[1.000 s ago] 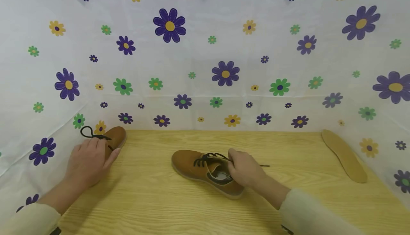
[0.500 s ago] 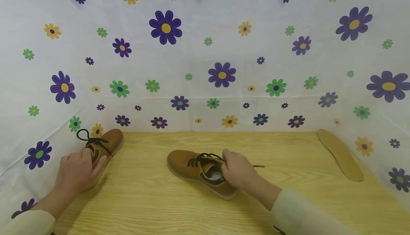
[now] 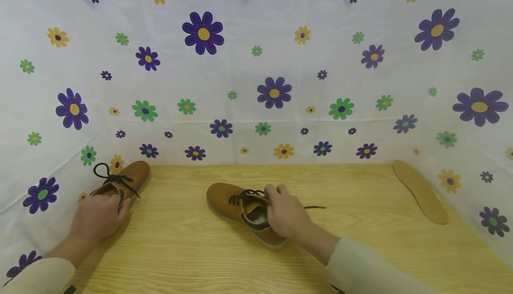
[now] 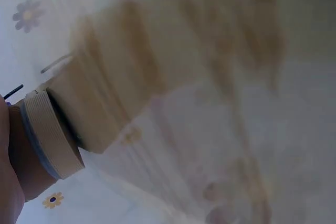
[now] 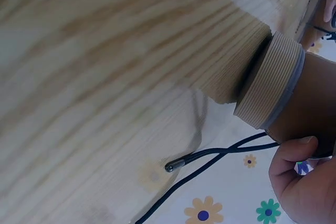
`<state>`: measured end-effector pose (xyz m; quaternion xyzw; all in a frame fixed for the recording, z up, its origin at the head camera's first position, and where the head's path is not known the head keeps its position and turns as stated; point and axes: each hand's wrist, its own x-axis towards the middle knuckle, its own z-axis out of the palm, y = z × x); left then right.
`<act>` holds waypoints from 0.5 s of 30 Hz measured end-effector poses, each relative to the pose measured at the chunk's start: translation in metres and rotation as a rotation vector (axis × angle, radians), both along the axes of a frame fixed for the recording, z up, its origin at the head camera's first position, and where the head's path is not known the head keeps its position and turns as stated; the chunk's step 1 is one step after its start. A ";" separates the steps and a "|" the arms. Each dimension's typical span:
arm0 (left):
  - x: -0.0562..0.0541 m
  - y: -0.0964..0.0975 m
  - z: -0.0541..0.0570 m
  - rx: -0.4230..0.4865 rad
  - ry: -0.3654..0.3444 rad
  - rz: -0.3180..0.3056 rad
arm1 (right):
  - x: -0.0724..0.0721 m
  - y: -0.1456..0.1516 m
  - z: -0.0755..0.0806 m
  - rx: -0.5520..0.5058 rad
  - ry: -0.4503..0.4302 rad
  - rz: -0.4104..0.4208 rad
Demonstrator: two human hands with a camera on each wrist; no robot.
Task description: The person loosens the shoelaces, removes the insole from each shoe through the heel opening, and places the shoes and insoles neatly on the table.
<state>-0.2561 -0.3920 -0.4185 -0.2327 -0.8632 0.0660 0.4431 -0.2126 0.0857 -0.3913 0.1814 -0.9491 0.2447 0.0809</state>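
A brown leather lace-up shoe (image 3: 226, 200) lies in the middle of the wooden surface, its toe towards the far left. My right hand (image 3: 289, 216) grips it at the heel collar, and the right wrist view shows my thumb bent against the heel (image 5: 315, 93). Black laces (image 3: 244, 193) run through its eyelets, with one end trailing right. At the left stands a matching shoe (image 3: 138, 176), its toe pointing away and its black laces (image 3: 116, 179) knotted with a loop. My left hand (image 3: 98, 216) holds this one around the heel and hides most of its back.
A flat tan insole (image 3: 421, 191) lies at the right, close to the side curtain. White flower-print cloth (image 3: 240, 62) closes off the back and both sides of the wood-grain tabletop (image 3: 188, 249). The left shoe's toe reaches near the back cloth.
My left hand has drawn back from the left shoe's opening to its heel, uncovering the laces. The middle shoe's heel has swung slightly left under my right hand. The head view has shifted a little.
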 end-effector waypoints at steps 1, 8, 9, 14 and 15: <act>0.000 0.000 0.000 0.002 -0.025 -0.004 | 0.000 -0.001 0.000 -0.008 -0.014 -0.004; 0.005 -0.003 0.000 0.034 -0.206 0.090 | -0.001 -0.006 -0.003 -0.024 -0.048 0.003; 0.005 -0.003 0.001 0.035 -0.214 0.097 | -0.001 -0.006 -0.003 -0.029 -0.055 0.001; 0.005 -0.002 0.004 0.043 -0.255 0.111 | -0.001 -0.004 -0.001 -0.044 -0.076 -0.003; 0.005 -0.002 0.005 0.045 -0.262 0.112 | -0.002 -0.003 -0.001 -0.048 -0.081 -0.001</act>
